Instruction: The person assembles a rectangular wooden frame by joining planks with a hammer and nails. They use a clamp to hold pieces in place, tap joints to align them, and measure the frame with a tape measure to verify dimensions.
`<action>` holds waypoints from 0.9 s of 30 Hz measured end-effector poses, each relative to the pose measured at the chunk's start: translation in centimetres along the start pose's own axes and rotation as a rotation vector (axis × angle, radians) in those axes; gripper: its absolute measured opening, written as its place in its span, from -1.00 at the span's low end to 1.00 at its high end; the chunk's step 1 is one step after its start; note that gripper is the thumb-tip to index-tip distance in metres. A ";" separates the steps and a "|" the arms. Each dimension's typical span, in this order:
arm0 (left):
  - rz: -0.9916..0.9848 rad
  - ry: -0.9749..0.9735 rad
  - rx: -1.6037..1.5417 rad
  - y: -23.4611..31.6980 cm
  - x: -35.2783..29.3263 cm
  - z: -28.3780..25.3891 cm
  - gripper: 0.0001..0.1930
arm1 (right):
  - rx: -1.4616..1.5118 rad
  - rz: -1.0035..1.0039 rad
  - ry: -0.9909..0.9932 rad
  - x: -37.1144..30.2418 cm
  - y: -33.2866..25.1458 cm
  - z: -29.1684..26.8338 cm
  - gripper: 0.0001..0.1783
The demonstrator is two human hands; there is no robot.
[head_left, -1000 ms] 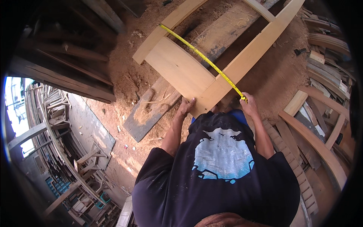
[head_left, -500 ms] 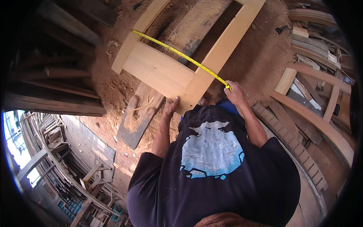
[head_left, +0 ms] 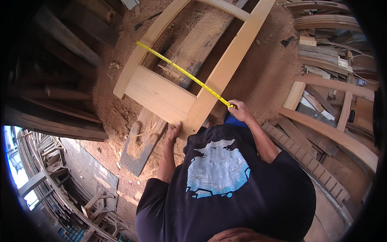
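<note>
A pale wooden frame (head_left: pixel 225 66) with a wide bottom panel (head_left: pixel 161 90) lies tilted in front of me. My left hand (head_left: pixel 174 131) grips its near lower edge, thumb on top and the other fingers hidden underneath. Across both long side pieces runs a yellow tape measure (head_left: pixel 180 71), drawn out straight above the panel. Its far end sits at the outer edge of the left side piece (head_left: pixel 131 74). Just off the right side piece, my right hand (head_left: pixel 241 111) is closed around the tape's near end, covering most of what it holds there.
Under the frame are dark planks (head_left: pixel 143 143) strewn with shavings, on a sawdust-covered floor (head_left: pixel 258 76). To the right lies another wooden frame (head_left: pixel 322 121) among stacked boards. Large dark timbers (head_left: pixel 52 117) fill the left, with a wood rack (head_left: pixel 52 165) below them.
The far end of the tape has slid along the left side piece, away from the panel. The whole view has shifted somewhat. Both hands keep their holds.
</note>
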State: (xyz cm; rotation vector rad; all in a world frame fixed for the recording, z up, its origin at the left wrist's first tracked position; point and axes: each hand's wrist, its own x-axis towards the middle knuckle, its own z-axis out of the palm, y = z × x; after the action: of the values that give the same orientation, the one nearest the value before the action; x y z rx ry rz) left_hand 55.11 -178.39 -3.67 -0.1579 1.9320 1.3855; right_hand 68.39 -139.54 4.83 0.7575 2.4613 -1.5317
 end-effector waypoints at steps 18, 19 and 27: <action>-0.654 0.748 0.774 10.8 -1.0 8.1 -0.09 | -0.291 -0.003 0.304 26.3 5.3 -34.2 -0.60; -0.731 0.884 0.889 14.6 -1.1 11.6 -0.10 | -0.313 -0.026 0.303 27.9 5.7 -36.0 -0.60; -0.336 0.577 0.848 19.0 6.1 32.7 0.18 | -0.359 -0.041 0.139 36.0 7.2 -45.1 -0.57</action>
State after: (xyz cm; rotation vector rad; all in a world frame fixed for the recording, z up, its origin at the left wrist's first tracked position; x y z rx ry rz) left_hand 57.43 -140.65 2.47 -0.4756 2.6408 0.2302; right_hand 47.08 -85.51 6.71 0.7711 2.7570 -1.0304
